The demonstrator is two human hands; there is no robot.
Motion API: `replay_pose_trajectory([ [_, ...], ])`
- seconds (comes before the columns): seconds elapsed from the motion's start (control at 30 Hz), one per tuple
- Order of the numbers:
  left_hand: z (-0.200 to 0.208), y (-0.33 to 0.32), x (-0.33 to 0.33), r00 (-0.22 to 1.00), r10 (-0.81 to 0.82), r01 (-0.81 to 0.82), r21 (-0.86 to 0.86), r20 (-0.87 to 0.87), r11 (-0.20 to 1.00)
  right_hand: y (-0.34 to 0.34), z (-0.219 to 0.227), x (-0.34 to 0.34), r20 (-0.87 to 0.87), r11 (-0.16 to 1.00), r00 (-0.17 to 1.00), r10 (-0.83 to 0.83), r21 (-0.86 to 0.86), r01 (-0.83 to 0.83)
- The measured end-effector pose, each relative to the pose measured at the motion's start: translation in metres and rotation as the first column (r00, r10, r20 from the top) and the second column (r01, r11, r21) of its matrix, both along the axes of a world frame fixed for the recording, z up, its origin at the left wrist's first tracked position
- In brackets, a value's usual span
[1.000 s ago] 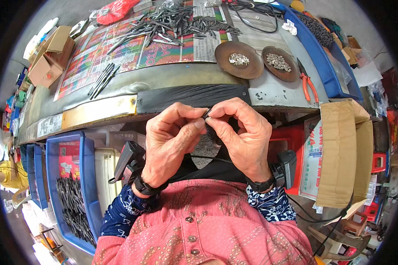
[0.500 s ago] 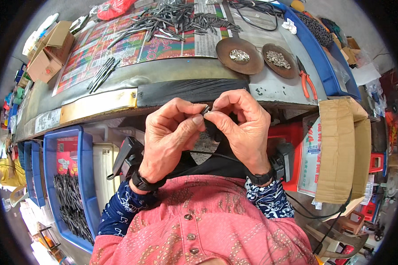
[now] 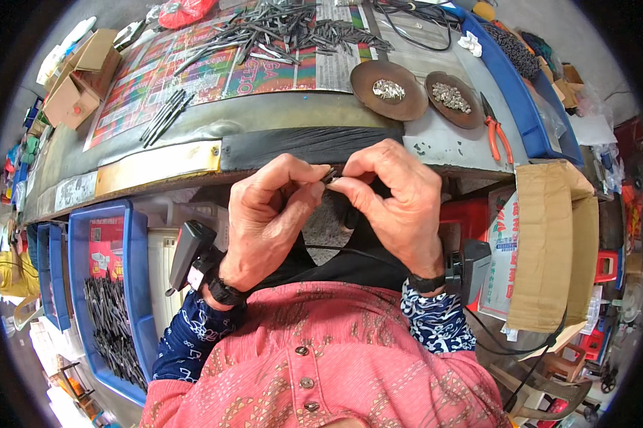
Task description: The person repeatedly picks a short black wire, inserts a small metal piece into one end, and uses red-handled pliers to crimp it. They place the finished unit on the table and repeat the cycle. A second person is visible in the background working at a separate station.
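My left hand point(image 3: 264, 217) is closed in a pinch on a short black strip point(image 3: 328, 175), just off the table's front edge. Thumb and forefinger of my right hand point(image 3: 400, 210) close on the strip's other end. A small pale glint shows by the right fingertips, too small to name. Beyond the hands, a brown dish point(image 3: 368, 101) holds small silvery metal pieces point(image 3: 388, 89). Beside it stands a second brown dish point(image 3: 461, 121) with more metal bits point(image 3: 450, 98). Several black strips point(image 3: 166, 118) lie together at the table's left, and a large heap of black strips point(image 3: 271, 32) lies farther back.
Pliers with orange handles point(image 3: 498, 135) lie at the table's right. A blue tray point(image 3: 543, 132) stands behind them. Below the table edge are a blue bin point(image 3: 137, 285) of black strips on the left and an open cardboard box point(image 3: 550, 242) on the right.
Both hands have shifted slightly, and the wrists have moved a little apart. The fingertips stay together at the black strip, which now sits at a slightly different angle.
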State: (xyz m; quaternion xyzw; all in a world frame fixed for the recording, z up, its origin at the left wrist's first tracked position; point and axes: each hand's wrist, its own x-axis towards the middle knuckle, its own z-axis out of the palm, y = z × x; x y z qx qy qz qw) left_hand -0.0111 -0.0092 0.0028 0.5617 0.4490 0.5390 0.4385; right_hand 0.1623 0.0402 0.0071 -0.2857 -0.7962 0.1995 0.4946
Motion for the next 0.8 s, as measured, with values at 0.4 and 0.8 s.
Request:
replay_pose_trajectory([
  [0.4,-0.005,-0.004,0.005,0.941,-0.001,0.032,-0.084,0.338,0.996,-0.006,-0.018,-0.021,-0.086,0.942,0.987,-0.135,0.298,0.155],
  [0.8,-0.011,-0.007,0.009,0.921,0.001,0.029,-0.072,0.389,0.997,-0.006,-0.020,-0.022,-0.046,0.975,0.992,-0.120,0.181,0.127],
])
